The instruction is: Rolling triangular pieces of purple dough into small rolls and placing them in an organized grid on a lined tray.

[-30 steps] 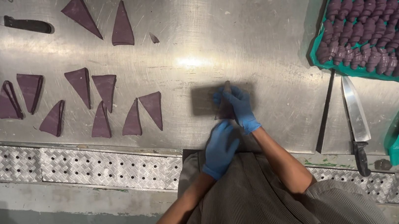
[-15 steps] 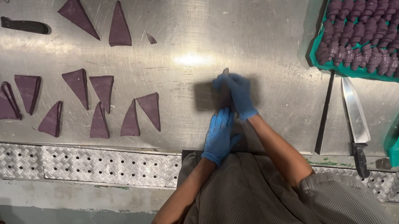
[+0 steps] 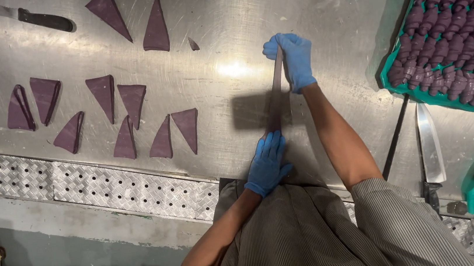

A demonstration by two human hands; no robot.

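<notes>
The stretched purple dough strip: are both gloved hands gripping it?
Touching. The head view shows the right hand pinching the far end of the purple dough strip and the left hand holding its near end, with no gap.

bright overhead glare on steel table [image 3: 317, 1] — sharp, soft shadows.

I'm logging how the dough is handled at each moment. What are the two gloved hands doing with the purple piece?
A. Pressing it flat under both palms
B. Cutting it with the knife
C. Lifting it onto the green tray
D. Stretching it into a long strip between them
D: the right hand grips the far end and the left hand the near end of the purple dough strip, pulled long and narrow above the steel table.
</notes>
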